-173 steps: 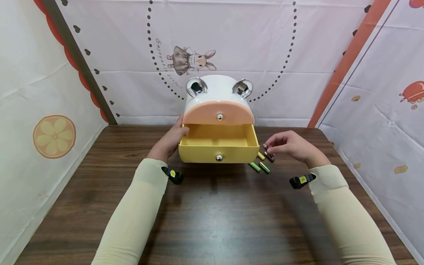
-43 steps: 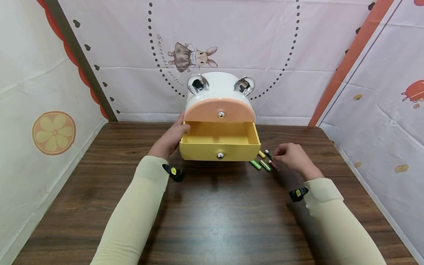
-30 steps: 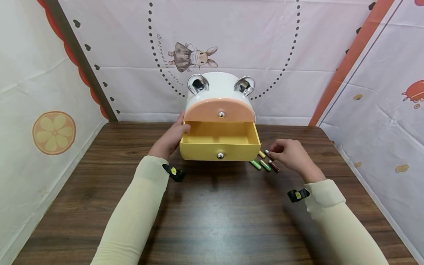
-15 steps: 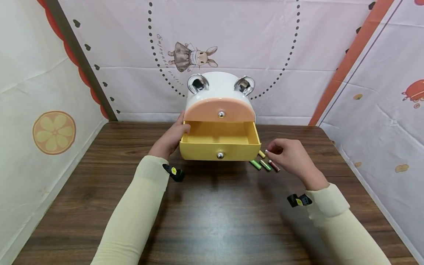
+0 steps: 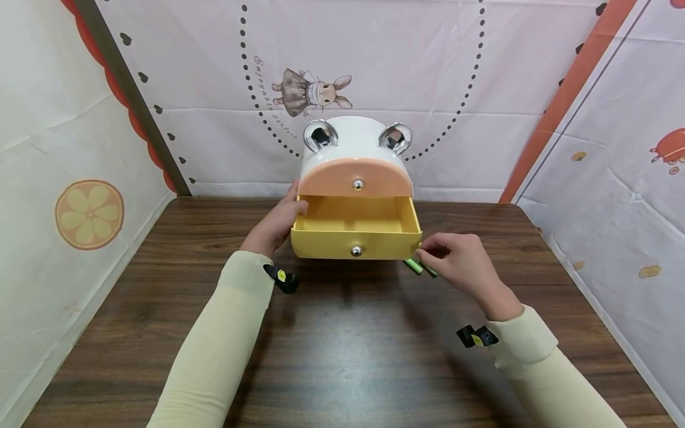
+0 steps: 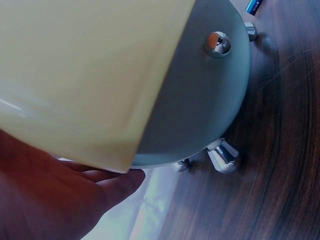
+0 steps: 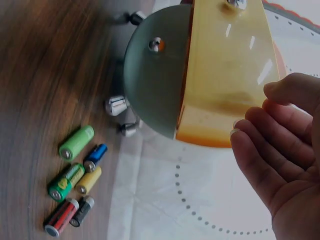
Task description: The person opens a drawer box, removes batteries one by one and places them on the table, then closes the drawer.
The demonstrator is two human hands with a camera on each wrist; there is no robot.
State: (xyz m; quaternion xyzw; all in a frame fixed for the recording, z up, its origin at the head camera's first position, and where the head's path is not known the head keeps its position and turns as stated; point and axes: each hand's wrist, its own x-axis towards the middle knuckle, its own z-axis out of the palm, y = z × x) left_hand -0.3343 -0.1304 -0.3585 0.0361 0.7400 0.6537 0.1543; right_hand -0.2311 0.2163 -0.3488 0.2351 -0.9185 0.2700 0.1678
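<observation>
A small frog-like drawer cabinet (image 5: 348, 134) stands at the table's back, its yellow drawer (image 5: 326, 245) pulled out and bare inside. My left hand (image 5: 275, 226) grips the left side, thumb over the drawer's edge; in the left wrist view its fingers (image 6: 122, 185) lie along the drawer's outside. My right hand (image 5: 460, 261) is at the drawer's front right corner, fingers loosely bent with nothing between them; whether the thumb touches the drawer I cannot tell. Under it lie several batteries, among them a light green battery (image 7: 76, 142), a red battery (image 7: 61, 217) and a black battery (image 7: 82, 211).
The cabinet's peach upper drawer (image 5: 334, 178) is closed. Short silver feet (image 7: 116, 105) raise the cabinet off the dark wooden table (image 5: 342, 345). Printed cloth (image 5: 428, 71) hangs close behind and on both sides.
My right hand, pinching a red battery at first, later handles the black one beside the others. It has since moved left to the drawer's corner, without a battery. The left hand keeps its place.
</observation>
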